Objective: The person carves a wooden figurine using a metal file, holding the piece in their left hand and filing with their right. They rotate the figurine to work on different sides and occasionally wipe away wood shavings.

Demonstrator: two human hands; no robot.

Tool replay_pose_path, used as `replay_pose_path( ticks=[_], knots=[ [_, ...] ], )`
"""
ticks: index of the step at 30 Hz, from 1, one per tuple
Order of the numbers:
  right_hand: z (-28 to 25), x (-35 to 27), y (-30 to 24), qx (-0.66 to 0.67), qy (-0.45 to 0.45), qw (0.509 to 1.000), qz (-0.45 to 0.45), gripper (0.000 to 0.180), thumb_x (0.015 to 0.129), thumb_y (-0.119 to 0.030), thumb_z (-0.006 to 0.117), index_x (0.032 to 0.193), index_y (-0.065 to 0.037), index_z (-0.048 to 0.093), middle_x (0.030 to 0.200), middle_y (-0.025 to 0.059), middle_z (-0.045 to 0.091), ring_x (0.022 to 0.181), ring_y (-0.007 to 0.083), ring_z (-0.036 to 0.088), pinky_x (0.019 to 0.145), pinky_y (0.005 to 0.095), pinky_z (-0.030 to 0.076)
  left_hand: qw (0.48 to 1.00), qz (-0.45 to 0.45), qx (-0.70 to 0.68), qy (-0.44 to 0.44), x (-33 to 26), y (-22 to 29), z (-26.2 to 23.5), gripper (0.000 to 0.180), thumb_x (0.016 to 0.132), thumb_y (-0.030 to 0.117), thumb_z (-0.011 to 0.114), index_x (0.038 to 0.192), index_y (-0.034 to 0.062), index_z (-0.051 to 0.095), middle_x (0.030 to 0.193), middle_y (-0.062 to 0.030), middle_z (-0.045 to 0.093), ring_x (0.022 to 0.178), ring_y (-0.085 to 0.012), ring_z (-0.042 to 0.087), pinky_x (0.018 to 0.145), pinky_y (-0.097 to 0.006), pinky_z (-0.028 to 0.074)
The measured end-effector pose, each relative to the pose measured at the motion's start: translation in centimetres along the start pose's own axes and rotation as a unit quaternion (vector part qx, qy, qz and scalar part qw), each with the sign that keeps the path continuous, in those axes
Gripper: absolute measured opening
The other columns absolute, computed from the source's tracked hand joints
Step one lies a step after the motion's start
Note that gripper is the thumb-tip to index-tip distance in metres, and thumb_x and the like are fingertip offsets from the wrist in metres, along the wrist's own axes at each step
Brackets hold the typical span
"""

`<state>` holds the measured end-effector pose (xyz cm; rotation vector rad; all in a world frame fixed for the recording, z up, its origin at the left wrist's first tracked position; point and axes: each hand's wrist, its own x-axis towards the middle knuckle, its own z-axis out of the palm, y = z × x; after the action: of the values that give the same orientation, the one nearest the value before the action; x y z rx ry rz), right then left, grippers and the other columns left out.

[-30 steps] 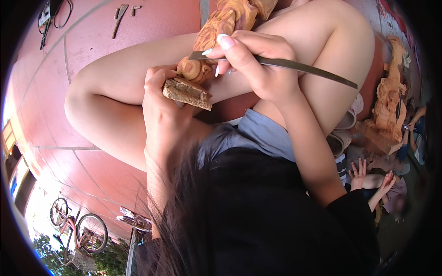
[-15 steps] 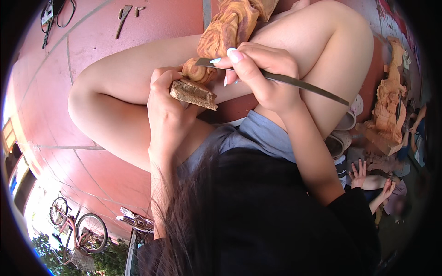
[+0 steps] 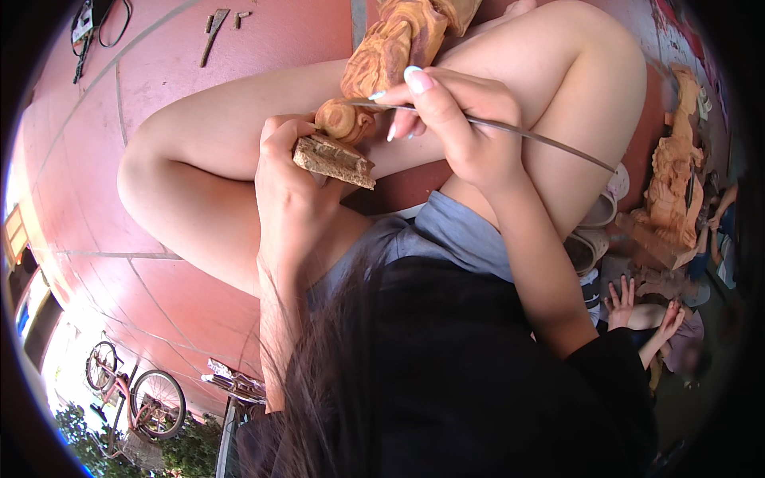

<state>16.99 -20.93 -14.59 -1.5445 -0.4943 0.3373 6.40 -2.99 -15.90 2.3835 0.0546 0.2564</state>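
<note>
Across my lap lies an orange-brown wood carving [image 3: 389, 57] with flowing grooves, its far part cut off by the top edge of the view. My left hand [image 3: 288, 179] is closed around its near end, beside a rounded wooden knob [image 3: 338, 119] and a rough, jagged brown piece [image 3: 331, 161]. Whether that piece is one with the carving, I cannot tell. Pinched in my right hand [image 3: 470, 119] is a long, thin, dark metal strip [image 3: 550, 145]. Its left tip meets the wood near the knob, while the other end reaches past my right knee.
Another large wood carving [image 3: 671, 191] lies at the right, with shoes [image 3: 590, 239] nearer me. Co-workers' hands [image 3: 620, 303] show at lower right. On the red floor [image 3: 199, 103] lie a flat tool [image 3: 213, 37] and a cable [image 3: 111, 28]. A bicycle [image 3: 139, 402] stands lower left.
The metal strip has turned more edge-on, and its tip has shifted slightly right along the wood. My right hand has tilted a little; my left hand has barely moved.
</note>
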Motion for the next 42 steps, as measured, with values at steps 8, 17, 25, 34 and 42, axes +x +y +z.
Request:
replay_pose_path(
  ticks=[8, 17, 25, 34, 42],
  knots=[
    [0.0, -0.9, -0.1, -0.005, 0.005, 1.0, 0.013, 0.028, 0.1, -0.015, 0.054, 0.09, 0.005, 0.071, 0.065, 0.0075, 0.064, 0.061, 0.0125, 0.061, 0.058, 0.0254, 0.048, 0.999, 0.008, -0.028, 0.031, -0.2, -0.5, 0.3, 0.074, 0.059, 0.004, 0.088, 0.114, 0.0029, 0.039, 0.106, -0.018, 0.057, 0.092, -0.0373, 0.061, 0.079, -0.043, 0.05],
    [-0.5, -1.4, 0.0, -0.027, -0.017, 0.999, 0.009, 0.032, 0.102, -0.014, 0.048, 0.093, 0.007, 0.071, 0.07, 0.0082, 0.065, 0.064, 0.0114, 0.061, 0.058, 0.0233, 0.048, 0.999, 0.008, -0.023, 0.028, 0.0, -0.3, 0.3, 0.074, 0.059, 0.003, 0.088, 0.114, 0.0032, 0.038, 0.105, -0.018, 0.057, 0.09, -0.0372, 0.06, 0.077, -0.043, 0.05],
    [-0.5, -1.2, 0.2, -0.009, -0.024, 0.999, 0.022, 0.035, 0.102, -0.016, 0.048, 0.092, 0.008, 0.07, 0.072, 0.0088, 0.065, 0.063, 0.0123, 0.062, 0.059, 0.0244, 0.05, 0.999, -0.002, -0.028, 0.026, -0.3, -0.5, 0.4, 0.076, 0.058, 0.003, 0.088, 0.114, 0.0033, 0.038, 0.105, -0.018, 0.057, 0.09, -0.0371, 0.06, 0.076, -0.043, 0.05],
    [-0.6, -0.9, 0.4, -0.043, -0.037, 0.998, -0.029, 0.032, 0.101, -0.011, 0.047, 0.09, 0.008, 0.07, 0.075, 0.0131, 0.066, 0.067, 0.016, 0.066, 0.06, 0.0258, 0.05, 1.0, -0.021, -0.003, -0.011, -0.2, -0.2, 0.1, 0.069, 0.068, -0.007, 0.08, 0.117, 0.0029, 0.033, 0.108, -0.0179, 0.054, 0.094, -0.0302, 0.058, 0.084, -0.038, 0.048],
    [-0.4, -0.1, 0.6, -0.095, -0.046, 0.985, -0.134, 0.031, 0.099, -0.008, 0.048, 0.085, 0.011, 0.067, 0.074, 0.015, 0.066, 0.062, 0.0177, 0.064, 0.059, 0.0269, 0.05, 0.999, 0.004, -0.027, 0.027, -0.1, -0.5, 0.4, 0.075, 0.059, 0.001, 0.087, 0.115, 0.0033, 0.037, 0.105, -0.0173, 0.056, 0.093, -0.0349, 0.06, 0.079, -0.041, 0.049]
  ],
)
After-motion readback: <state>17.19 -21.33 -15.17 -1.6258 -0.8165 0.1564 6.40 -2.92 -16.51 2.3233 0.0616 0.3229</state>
